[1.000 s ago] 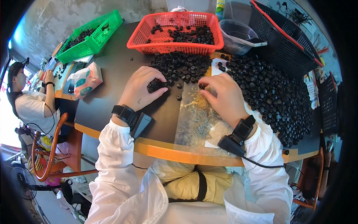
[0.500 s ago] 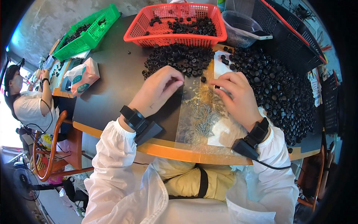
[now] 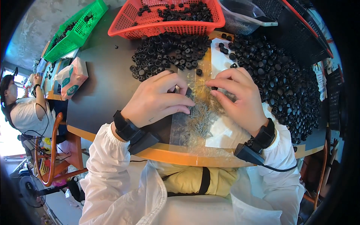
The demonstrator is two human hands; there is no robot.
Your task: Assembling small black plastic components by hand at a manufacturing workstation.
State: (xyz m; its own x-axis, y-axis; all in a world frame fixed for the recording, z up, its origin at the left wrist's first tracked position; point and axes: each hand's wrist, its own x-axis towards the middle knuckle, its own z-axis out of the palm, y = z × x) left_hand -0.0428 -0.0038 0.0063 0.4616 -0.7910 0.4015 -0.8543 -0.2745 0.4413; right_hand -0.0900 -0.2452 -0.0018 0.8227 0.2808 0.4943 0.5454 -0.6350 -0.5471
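Observation:
My right hand (image 3: 242, 98) pinches a small round black cap (image 3: 214, 88) between thumb and fingers, over the right part of the work surface. Beside a pile of thin silver screws or pins (image 3: 202, 119), my left hand (image 3: 157, 98) has its thumb and forefinger close together at the pile's edge. Whether a pin is between those fingertips cannot be made out. Just beyond the hands, one loose black cap (image 3: 199, 71) lies on the clear film. Past my left hand is a heap of open black ring-like caps (image 3: 161, 52); a larger heap of domed black caps (image 3: 279, 80) spreads at the right.
A red basket (image 3: 165, 28) with black parts stands at the back, a green basket (image 3: 77, 35) at the far left. A clear tub (image 3: 240, 17) bears a phone (image 3: 267, 23). Black crates (image 3: 300, 41) lean at right. A tissue pack (image 3: 73, 78) is at left; a co-worker (image 3: 32, 108) sits beyond.
My left hand has come down and toward me, from the black ring-like heap to the silver pins. The right hand still pinches its cap. The view has shifted slightly.

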